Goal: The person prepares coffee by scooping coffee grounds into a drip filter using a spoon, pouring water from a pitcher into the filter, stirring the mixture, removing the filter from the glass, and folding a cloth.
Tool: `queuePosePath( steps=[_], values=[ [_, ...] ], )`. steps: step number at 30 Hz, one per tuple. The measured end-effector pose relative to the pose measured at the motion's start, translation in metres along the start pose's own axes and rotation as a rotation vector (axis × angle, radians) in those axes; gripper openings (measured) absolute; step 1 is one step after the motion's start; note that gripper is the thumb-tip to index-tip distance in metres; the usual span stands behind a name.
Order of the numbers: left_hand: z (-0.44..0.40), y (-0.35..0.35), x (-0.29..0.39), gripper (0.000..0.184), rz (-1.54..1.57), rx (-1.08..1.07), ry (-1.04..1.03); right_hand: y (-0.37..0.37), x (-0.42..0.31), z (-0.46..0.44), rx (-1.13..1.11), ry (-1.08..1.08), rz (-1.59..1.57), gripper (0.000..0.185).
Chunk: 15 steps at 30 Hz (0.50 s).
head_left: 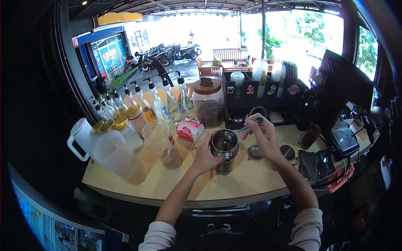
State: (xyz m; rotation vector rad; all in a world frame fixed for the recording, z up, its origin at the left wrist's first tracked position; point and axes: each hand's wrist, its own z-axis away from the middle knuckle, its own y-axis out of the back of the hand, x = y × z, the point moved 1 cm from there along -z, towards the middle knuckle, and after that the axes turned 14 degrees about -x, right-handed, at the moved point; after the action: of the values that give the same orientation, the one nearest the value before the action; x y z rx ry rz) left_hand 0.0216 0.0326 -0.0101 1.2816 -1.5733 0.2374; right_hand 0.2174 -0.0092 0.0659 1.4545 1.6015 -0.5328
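My left hand (205, 154) is wrapped round the side of a metal canister (225, 166) that stands on the counter, its open mouth facing me. Dark contents show inside, but I cannot make out what they are. Between the fingers of my right hand (263, 136) is a spoon (243, 129), held at a slant with its bowl over the canister's mouth. A small round metal lid (254, 152) lies on the counter just right of the canister. Left of my left hand sit a red and white packet (189, 129) and a clear plastic jug (157, 136).
On the left are a frosted jug (115, 152), a white pitcher (79, 138) and several gold-lidded jars (130, 134). Pump bottles (159, 104) and a wooden-lidded glass jar (208, 102) line the back. A black cup organizer (259, 106) and a coffee machine (341, 138) stand right.
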Motion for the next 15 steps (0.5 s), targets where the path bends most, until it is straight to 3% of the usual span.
queuePosePath(
  steps=[11, 13, 15],
  values=[
    [0.006, 0.011, 0.002, 0.085, 0.011, -0.064, -0.022, -0.006, 0.012, 0.001, -0.02, -0.05, 0.043, 0.021],
    [0.01, 0.023, -0.002, 0.088, -0.142, -0.005, -0.11, -0.006, 0.011, 0.002, -0.007, -0.024, 0.088, 0.02],
    [0.007, 0.029, 0.012, 0.082, -0.081, 0.092, -0.101, -0.008, 0.008, 0.001, 0.0, -0.008, 0.112, 0.019]
  ],
)
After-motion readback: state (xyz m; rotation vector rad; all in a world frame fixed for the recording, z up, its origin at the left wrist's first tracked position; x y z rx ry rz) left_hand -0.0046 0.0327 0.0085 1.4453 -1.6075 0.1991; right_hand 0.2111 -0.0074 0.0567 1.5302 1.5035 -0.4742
